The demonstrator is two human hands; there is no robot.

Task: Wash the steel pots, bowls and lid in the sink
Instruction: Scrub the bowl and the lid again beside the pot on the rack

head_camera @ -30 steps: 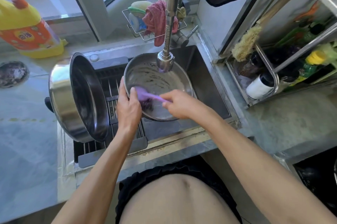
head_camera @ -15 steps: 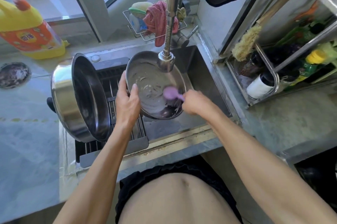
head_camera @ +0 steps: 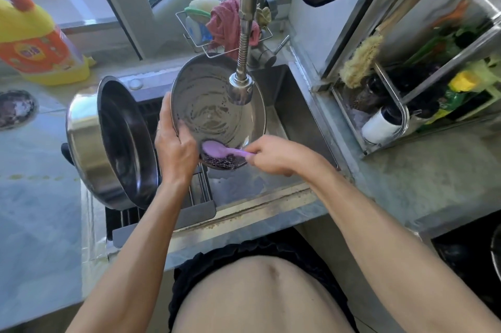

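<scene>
At the sink, left to right —

Big pot (head_camera: 108,143): at nine o'clock of my hands, lying on its side on the sink rack (head_camera: 200,191) by the bench (head_camera: 40,224), mouth turned toward the bowl; no hand on it, and I judge it waits its turn.

Left grip (head_camera: 174,147): clenched on the steel bowl (head_camera: 214,110) at its eight o'clock rim, thumb inside, fingers behind, holding it tilted with its open face toward me.

Bowl: over the sink (head_camera: 295,116), just under the tap head (head_camera: 240,88); I cannot tell if water runs. Dark residue gathers at its six o'clock edge.

What changed: a second ago the purple spoon (head_camera: 219,150) was at the lower left of the bowl, then swept over to the right side; now its scoop is back low at six o'clock on the dark residue. I take it the scraps are being gathered out, so real washing of this bowl is only starting.

Right grip (head_camera: 273,155): pinching the spoon's handle at four o'clock of the bowl, just outside the rim.

Tap: at twelve o'clock of both hands.
</scene>
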